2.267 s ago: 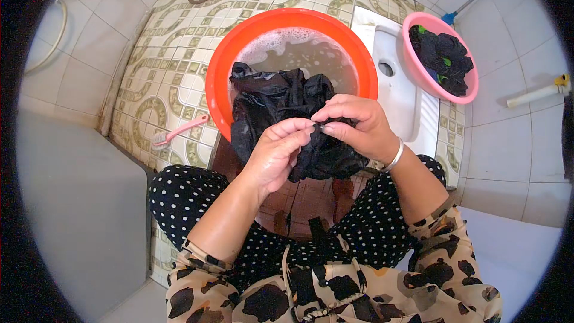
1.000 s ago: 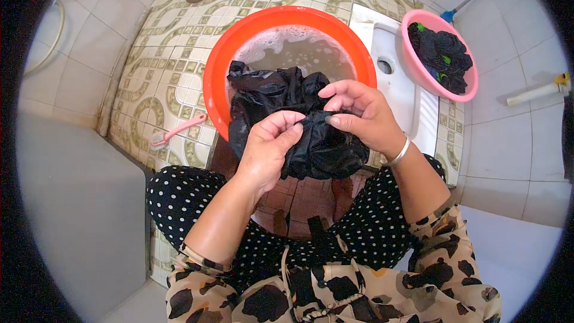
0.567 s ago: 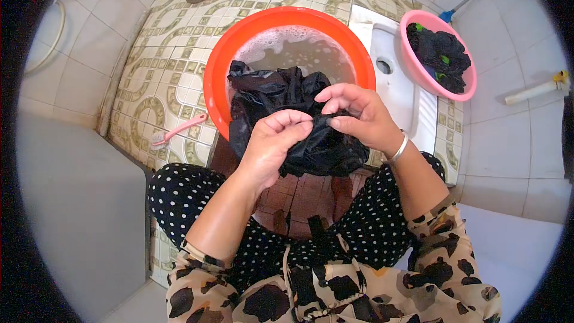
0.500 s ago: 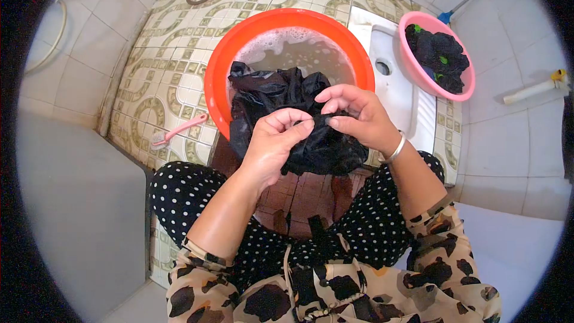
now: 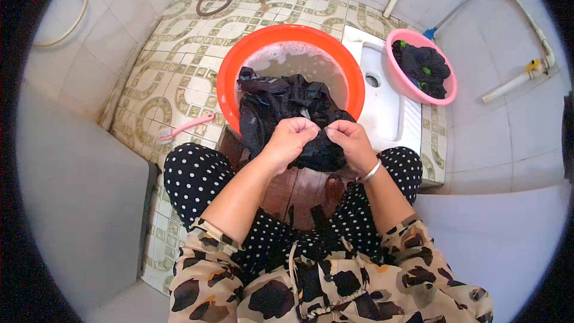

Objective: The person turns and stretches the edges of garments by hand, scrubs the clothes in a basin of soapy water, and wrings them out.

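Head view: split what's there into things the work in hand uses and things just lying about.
Part of the work:
black cloth, pinched by left hand and right hand
orange basin, cloth over its near rim
soapy water
probably pink basin, holding dark clothes

Apparently just lying about:
pink brush, untouched; could be for this work
dark hose
blue-headed stick

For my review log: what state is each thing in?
Orange basin: holding sudsy water
Black garment: bunched over basin's rim
Left hand: pinching garment
Right hand: pinching garment
Pink basin: holding dark clothes
Pink-handled brush: lying on floor
Brown hose: curved across floor
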The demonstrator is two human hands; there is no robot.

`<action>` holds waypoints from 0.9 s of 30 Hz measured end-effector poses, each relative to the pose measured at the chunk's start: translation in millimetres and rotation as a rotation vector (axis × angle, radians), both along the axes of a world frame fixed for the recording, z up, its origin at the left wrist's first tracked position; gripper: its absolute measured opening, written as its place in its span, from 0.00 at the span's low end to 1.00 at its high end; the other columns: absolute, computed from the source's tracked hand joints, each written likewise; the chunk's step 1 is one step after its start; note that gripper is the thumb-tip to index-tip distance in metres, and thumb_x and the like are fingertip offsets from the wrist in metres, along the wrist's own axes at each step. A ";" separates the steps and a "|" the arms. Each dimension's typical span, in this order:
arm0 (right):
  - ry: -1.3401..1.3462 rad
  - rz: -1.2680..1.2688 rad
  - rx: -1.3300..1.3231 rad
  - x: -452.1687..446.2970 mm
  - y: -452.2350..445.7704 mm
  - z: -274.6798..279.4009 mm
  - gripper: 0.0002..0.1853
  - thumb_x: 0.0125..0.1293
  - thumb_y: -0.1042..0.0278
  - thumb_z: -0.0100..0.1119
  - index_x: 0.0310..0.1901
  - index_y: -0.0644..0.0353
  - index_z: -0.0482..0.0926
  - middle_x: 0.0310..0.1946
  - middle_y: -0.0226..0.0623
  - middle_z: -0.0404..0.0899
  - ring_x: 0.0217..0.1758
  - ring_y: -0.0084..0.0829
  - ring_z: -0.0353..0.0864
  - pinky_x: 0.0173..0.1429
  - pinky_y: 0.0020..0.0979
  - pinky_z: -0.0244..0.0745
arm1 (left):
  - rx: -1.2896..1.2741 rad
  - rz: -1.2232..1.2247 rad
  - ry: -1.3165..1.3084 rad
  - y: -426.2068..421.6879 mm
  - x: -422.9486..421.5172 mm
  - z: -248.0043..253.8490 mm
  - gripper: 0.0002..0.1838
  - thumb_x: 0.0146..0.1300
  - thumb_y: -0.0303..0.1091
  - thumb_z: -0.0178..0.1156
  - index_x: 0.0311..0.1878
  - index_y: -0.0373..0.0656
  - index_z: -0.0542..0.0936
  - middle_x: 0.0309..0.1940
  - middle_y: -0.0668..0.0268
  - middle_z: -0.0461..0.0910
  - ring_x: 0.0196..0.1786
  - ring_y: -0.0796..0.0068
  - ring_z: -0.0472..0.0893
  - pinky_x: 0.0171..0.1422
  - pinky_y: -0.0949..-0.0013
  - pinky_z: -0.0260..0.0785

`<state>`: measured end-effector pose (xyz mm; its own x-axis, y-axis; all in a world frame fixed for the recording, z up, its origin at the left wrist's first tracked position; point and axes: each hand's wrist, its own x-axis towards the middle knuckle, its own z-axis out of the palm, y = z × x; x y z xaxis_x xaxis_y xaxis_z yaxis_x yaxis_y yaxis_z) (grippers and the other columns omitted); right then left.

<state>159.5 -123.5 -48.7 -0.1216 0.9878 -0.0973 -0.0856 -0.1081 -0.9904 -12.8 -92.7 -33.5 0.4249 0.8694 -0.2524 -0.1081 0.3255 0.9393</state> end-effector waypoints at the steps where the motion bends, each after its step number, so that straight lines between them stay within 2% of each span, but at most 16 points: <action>1: 0.052 0.002 -0.027 0.6 -3.8 0.0 0.05 0.59 0.69 0.57 0.31 0.61 0.77 0.27 0.20 0.73 0.30 0.11 0.66 0.37 0.16 0.63 | -0.067 -0.059 -0.007 -2.0 -1.2 1.3 0.04 0.57 0.28 0.57 0.32 0.37 0.78 0.26 0.73 0.76 0.28 0.86 0.71 0.34 0.79 0.64; 2: -0.039 -0.008 0.043 1.4 -6.1 -1.4 0.07 0.57 0.69 0.56 0.27 0.62 0.76 0.23 0.20 0.71 0.29 0.14 0.66 0.35 0.19 0.63 | -0.064 -0.069 0.029 -4.5 -1.7 2.9 0.04 0.57 0.28 0.57 0.32 0.38 0.78 0.26 0.72 0.76 0.28 0.86 0.71 0.34 0.79 0.64; 6: -0.168 0.015 0.015 4.2 -14.5 8.8 0.06 0.57 0.69 0.57 0.30 0.63 0.76 0.25 0.22 0.73 0.31 0.15 0.69 0.38 0.20 0.65 | 0.057 -0.187 0.181 -14.8 -8.4 14.8 0.05 0.58 0.30 0.57 0.31 0.39 0.78 0.25 0.73 0.76 0.28 0.86 0.71 0.34 0.79 0.63; 9: -0.189 -0.070 0.189 -1.8 -20.7 10.9 0.07 0.55 0.71 0.57 0.34 0.63 0.77 0.30 0.27 0.76 0.36 0.18 0.72 0.43 0.22 0.68 | 0.038 -0.171 0.088 -21.3 -9.2 5.5 0.05 0.58 0.30 0.56 0.31 0.39 0.78 0.25 0.74 0.76 0.28 0.87 0.71 0.35 0.80 0.63; 11: -0.214 -0.176 0.275 -4.6 -25.3 11.0 0.10 0.52 0.73 0.59 0.38 0.61 0.78 0.37 0.33 0.78 0.44 0.26 0.75 0.50 0.28 0.68 | -0.033 -0.066 0.083 -28.5 -11.6 10.1 0.05 0.59 0.30 0.55 0.31 0.39 0.78 0.25 0.74 0.75 0.29 0.87 0.71 0.36 0.80 0.63; 12: -0.210 -0.177 0.280 -4.8 -27.2 14.6 0.10 0.52 0.73 0.59 0.38 0.61 0.78 0.37 0.33 0.78 0.44 0.26 0.75 0.50 0.28 0.68 | -0.028 -0.065 0.087 -30.8 -13.2 10.3 0.05 0.59 0.30 0.55 0.31 0.39 0.78 0.25 0.74 0.75 0.29 0.87 0.71 0.36 0.80 0.63; 14: -0.592 -0.076 0.644 -5.0 -30.0 23.7 0.13 0.47 0.74 0.60 0.38 0.59 0.79 0.40 0.36 0.78 0.47 0.34 0.74 0.55 0.33 0.66 | -0.125 -0.040 -0.037 -33.7 -16.5 5.7 0.05 0.59 0.29 0.54 0.32 0.39 0.77 0.26 0.75 0.75 0.30 0.87 0.71 0.37 0.80 0.63; 17: -0.606 -0.014 0.678 -5.3 -27.4 17.7 0.13 0.45 0.74 0.62 0.36 0.58 0.79 0.40 0.37 0.79 0.48 0.38 0.73 0.58 0.36 0.63 | -0.108 -0.042 -0.119 -35.4 -17.1 -0.8 0.05 0.60 0.29 0.54 0.32 0.39 0.77 0.27 0.74 0.75 0.30 0.87 0.72 0.37 0.80 0.63; 18: -0.628 0.000 0.730 -6.8 -24.5 16.1 0.10 0.45 0.72 0.62 0.33 0.59 0.79 0.40 0.36 0.79 0.49 0.38 0.73 0.59 0.36 0.63 | -0.099 -0.042 -0.116 -35.5 -18.1 0.9 0.05 0.60 0.29 0.54 0.32 0.39 0.77 0.27 0.74 0.75 0.30 0.87 0.72 0.37 0.80 0.63; 22: -0.585 0.029 0.831 -2.8 -13.0 15.7 0.07 0.47 0.71 0.61 0.30 0.59 0.79 0.34 0.37 0.80 0.43 0.38 0.75 0.52 0.36 0.67 | -0.061 -0.016 -0.048 -33.6 -16.7 4.7 0.03 0.58 0.27 0.55 0.30 0.40 0.76 0.26 0.74 0.75 0.29 0.87 0.71 0.36 0.80 0.63; 24: -0.725 0.186 0.625 3.7 -10.2 21.6 0.05 0.48 0.70 0.61 0.28 0.57 0.78 0.29 0.37 0.79 0.36 0.39 0.75 0.43 0.36 0.70 | -0.023 0.009 -0.014 -34.6 -14.3 8.4 0.02 0.57 0.26 0.56 0.30 0.40 0.76 0.25 0.75 0.74 0.29 0.87 0.71 0.35 0.80 0.63; 26: -0.753 0.168 0.678 4.8 -6.4 26.7 0.04 0.48 0.70 0.60 0.28 0.57 0.78 0.27 0.37 0.78 0.34 0.39 0.75 0.40 0.36 0.69 | 0.205 0.154 0.225 -38.5 -12.8 16.7 0.02 0.54 0.25 0.59 0.31 0.41 0.76 0.23 0.75 0.72 0.27 0.87 0.69 0.32 0.81 0.62; 27: -0.779 0.154 0.727 4.8 -4.3 28.7 0.03 0.49 0.70 0.60 0.27 0.56 0.78 0.25 0.36 0.77 0.31 0.39 0.74 0.37 0.36 0.69 | 0.208 0.156 0.224 -36.6 -12.7 13.0 0.02 0.54 0.25 0.59 0.31 0.41 0.76 0.23 0.75 0.72 0.27 0.87 0.69 0.32 0.81 0.62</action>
<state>164.3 -127.8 -20.0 -0.4083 0.8192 0.4027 0.5608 0.5732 -0.5975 -25.5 -129.3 -20.5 0.2367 0.9621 -0.1354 0.0755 0.1208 0.9898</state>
